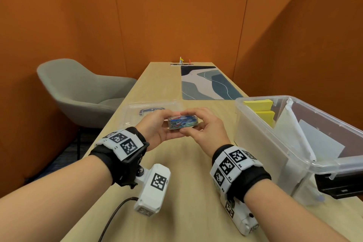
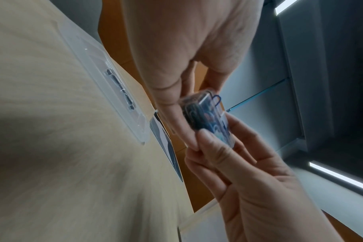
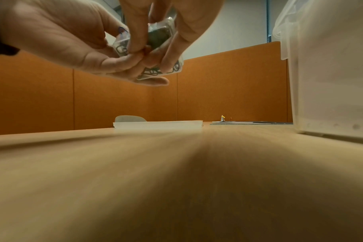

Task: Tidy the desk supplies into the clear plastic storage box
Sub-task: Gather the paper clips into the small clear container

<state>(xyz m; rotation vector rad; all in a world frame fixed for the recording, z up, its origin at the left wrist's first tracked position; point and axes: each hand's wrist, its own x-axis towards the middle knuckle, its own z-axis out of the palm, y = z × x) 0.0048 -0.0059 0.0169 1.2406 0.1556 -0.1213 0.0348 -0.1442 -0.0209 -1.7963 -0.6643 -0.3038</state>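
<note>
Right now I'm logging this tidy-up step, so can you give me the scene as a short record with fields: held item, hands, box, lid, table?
held item: small clear plastic case of coloured paper clips, lifted above the table
left hand: left hand grips the case's left end
right hand: right hand grips its right end
box: large clear plastic storage box, open, on the right, holding yellow sticky-note blocks and white papers
lid: clear plastic lid lying flat beyond the hands
table: light wooden table
</note>
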